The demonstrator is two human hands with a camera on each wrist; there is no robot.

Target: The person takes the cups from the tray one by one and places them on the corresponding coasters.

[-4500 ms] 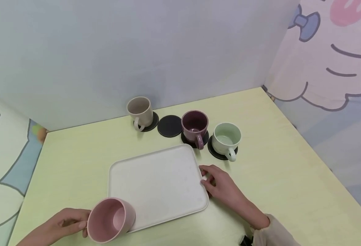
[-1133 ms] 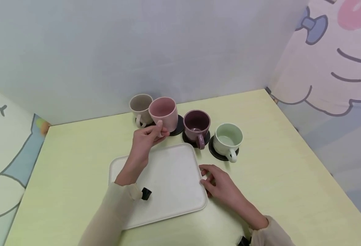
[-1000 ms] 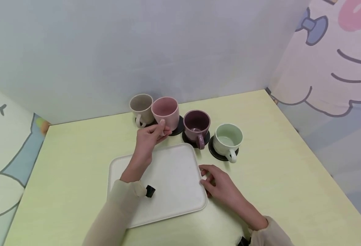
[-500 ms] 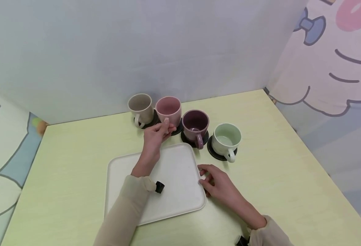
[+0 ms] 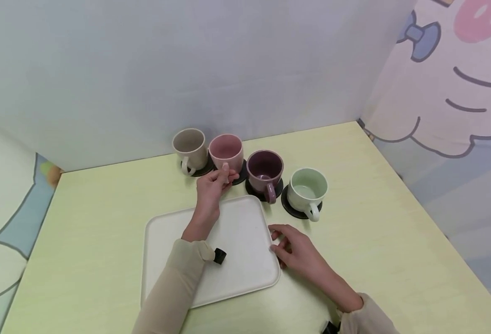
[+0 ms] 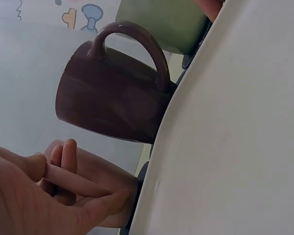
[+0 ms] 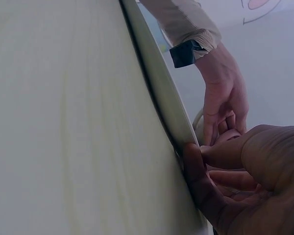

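Observation:
The left hand (image 5: 209, 190) reaches across the tray and pinches the handle of a pink mug (image 5: 226, 149). That mug stands upright over a black coaster (image 5: 243, 174) in the back row, its handle toward the person. In the left wrist view, thumb and fingers close on the handle of the pink mug (image 6: 105, 169). The right hand (image 5: 299, 250) grips the right edge of a white rectangular tray (image 5: 245, 264). In the right wrist view its thumb and index finger hold the rim of the tray (image 7: 174, 105).
A beige mug (image 5: 189, 147) stands left of the pink one. To its right are a dark purple mug (image 5: 264, 168) and a pale green mug (image 5: 307, 190), each on a black coaster. A grey wall (image 5: 145, 79) rises behind the table's back edge.
The left hand has carried the pink mug from the tray's front left corner to the back coaster, lately shifting it right and down between the beige and purple mugs. The right hand stays put.

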